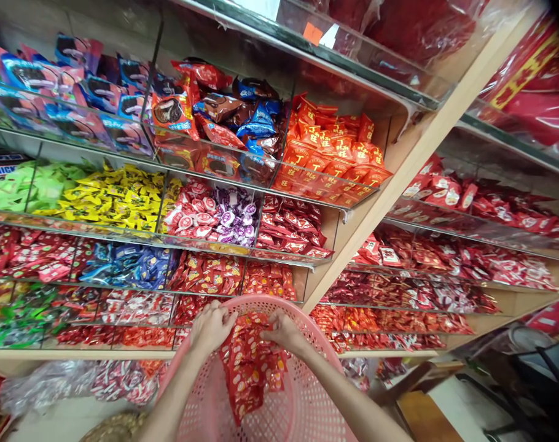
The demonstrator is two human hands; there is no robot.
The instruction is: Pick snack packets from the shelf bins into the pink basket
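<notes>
A red plastic candy packet or joined strip of packets (pixel 249 368), printed with pale and yellow spots, hangs down inside a pink perforated plastic basket (pixel 196 393). My left hand (pixel 212 327) is closed at the packet's upper left edge, close against the basket's back rim. On the other side, my right hand (pixel 284 333) pinches the upper right part of the same red packaging, thumb and fingers together. Whether it is one bag or several joined packets I cannot tell. Both forearms reach in over the basket from below.
Tiered shelves with clear dividers hold wrapped sweets: yellow packets (pixel 118 196), purple and white sweets (pixel 233 215), orange-red packets (pixel 335 147). A slanting wooden upright (pixel 376 221) parts them from more red sweets at right. A wooden stool (pixel 422 417) stands low at right.
</notes>
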